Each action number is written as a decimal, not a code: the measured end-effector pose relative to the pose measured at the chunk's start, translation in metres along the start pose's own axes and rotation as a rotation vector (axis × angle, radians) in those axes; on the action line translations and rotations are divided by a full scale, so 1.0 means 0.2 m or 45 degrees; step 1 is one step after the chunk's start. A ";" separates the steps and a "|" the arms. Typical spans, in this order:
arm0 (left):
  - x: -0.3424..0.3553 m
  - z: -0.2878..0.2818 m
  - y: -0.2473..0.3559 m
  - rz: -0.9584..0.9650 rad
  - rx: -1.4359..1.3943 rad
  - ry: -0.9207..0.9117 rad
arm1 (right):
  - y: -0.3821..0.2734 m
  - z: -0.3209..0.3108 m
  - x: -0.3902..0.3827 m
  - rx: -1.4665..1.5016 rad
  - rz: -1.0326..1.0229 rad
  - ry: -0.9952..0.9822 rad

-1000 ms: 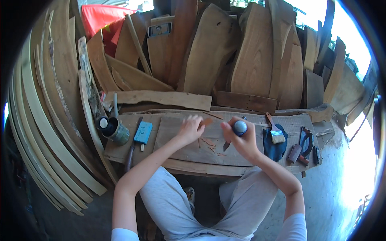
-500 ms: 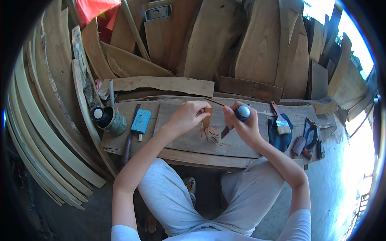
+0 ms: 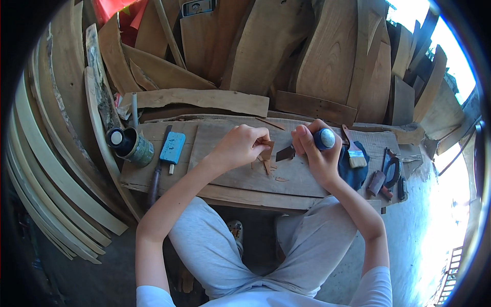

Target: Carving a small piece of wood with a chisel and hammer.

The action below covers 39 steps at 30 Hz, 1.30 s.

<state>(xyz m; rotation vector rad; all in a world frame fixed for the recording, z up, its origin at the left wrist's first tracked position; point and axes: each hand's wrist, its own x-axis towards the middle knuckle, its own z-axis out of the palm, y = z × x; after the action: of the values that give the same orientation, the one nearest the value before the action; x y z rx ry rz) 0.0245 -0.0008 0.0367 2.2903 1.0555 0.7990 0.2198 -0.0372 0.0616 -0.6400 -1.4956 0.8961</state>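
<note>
Over the weathered brown wooden bench (image 3: 137, 174), left hand (image 3: 238, 147): fingertips still pinching the small flat brown wooden piece (image 3: 268, 150)
Piece: between the hands, near thin reddish-brown shavings (image 3: 281, 179)
Dark flat metal blade (image 3: 285, 153): now nearer level; earlier slanting steeply down
Right hand (image 3: 322, 159): wrapped round the rounded blue handle (image 3: 325, 138), further right than before

Text: none legible | labels: none legible | numbers, signs: none legible

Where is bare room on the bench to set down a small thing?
Bare wood: the board between the blue block and the left hand, and its front strip below the shavings. Crowded: the right end of the bench, with brush, dark cloth and dark tools.
</note>
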 end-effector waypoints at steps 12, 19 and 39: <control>0.01 0.04 -0.02 0.025 0.026 0.096 | -0.01 -0.01 0.02 0.034 -0.099 -0.009; 0.03 0.06 -0.04 0.021 0.034 0.123 | 0.08 0.00 0.00 -0.007 0.014 -0.012; 0.01 -0.03 0.00 0.049 0.022 0.417 | 0.19 0.03 0.00 -0.080 0.293 -0.365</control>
<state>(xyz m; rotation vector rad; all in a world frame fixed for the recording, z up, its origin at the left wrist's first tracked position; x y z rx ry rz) 0.0210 0.0022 0.0414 2.2484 1.1615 1.2155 0.2096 -0.0179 0.0308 -0.7651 -1.7343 1.1583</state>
